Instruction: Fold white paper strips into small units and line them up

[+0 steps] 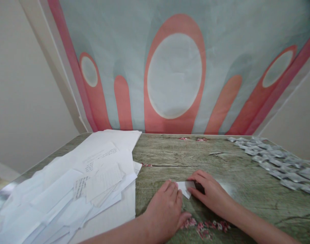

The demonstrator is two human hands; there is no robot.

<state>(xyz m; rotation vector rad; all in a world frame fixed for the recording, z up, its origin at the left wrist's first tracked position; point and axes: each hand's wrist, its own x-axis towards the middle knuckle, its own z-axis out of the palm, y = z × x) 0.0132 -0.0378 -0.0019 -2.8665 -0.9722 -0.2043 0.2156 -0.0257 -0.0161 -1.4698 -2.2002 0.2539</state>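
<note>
A small piece of white paper (pixel 186 188) lies on the wood-patterned table in front of me, with creased, angled edges. My left hand (pixel 165 208) rests over its left end, fingers together and pressed down on it, the thumb held apart on the table. At the right end, my right hand (pixel 208 193) has it between thumb and fingers. Both hands hide parts of the paper, so its full shape does not show.
Loose white sheets (pixel 104 183), some printed, are heaped on the left side. Several rows of small folded paper pieces (pixel 279 162) lie along the right side. A patterned backdrop (pixel 221 30) rises behind the table's far edge (pixel 165 134). Pink flowers are printed on the tabletop.
</note>
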